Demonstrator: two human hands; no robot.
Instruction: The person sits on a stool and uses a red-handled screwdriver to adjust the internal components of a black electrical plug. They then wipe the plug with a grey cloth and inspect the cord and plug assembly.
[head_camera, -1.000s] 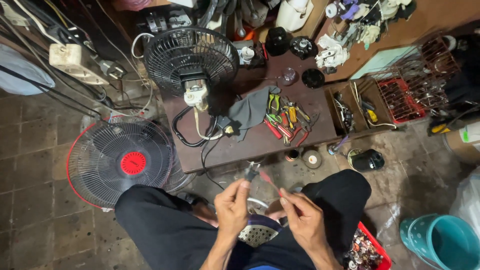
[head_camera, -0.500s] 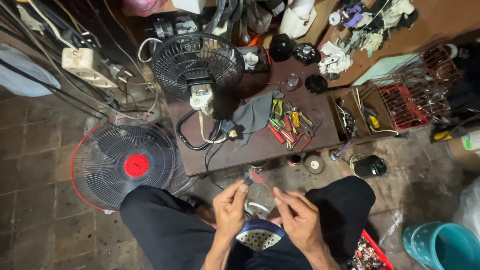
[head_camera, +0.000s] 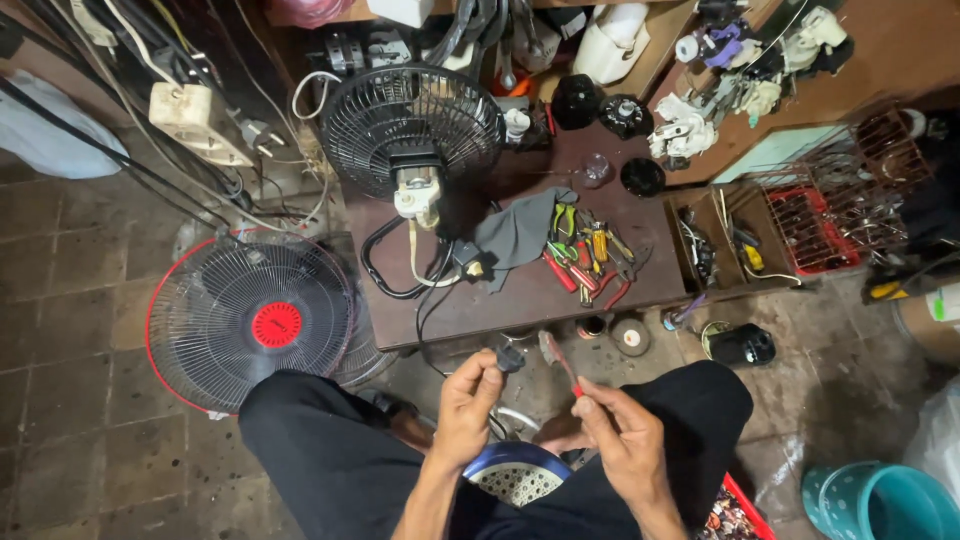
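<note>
Low in the middle of the frame, the left hand (head_camera: 470, 400) pinches a small black plug (head_camera: 510, 358) at the end of a dark cable (head_camera: 432, 310) between thumb and fingertips, its grip clenched on that piece. The cable runs up from the plug to the brown worktop (head_camera: 520, 290) in the centre of the frame. The right hand (head_camera: 625, 440) is closed around the red handle of a pair of pliers (head_camera: 556, 362), whose grey nose points up and to the left and ends just beside the plug (whether the tip touches it is too small to tell).

On the worktop, a black table fan (head_camera: 412, 125) stands upper centre with its guard facing the camera. A grey rag (head_camera: 520, 230) lies right of it, and a scatter of red, yellow and green hand tools (head_camera: 585, 255) lies further right. A round fan guard with a red hub (head_camera: 262, 322) leans on the tiled floor at the left, and a teal bucket (head_camera: 880, 500) sits in the lower right corner. A blue-rimmed round stool (head_camera: 515, 475) shows between the knees.

To work well here, the left fingers should probably hold the plug steady close to the point of contact, while the pliers bite squarely and only on the small part being worked. A light squeeze looks wiser than a hard one, since a slip could nick the cable or the fingertips.
</note>
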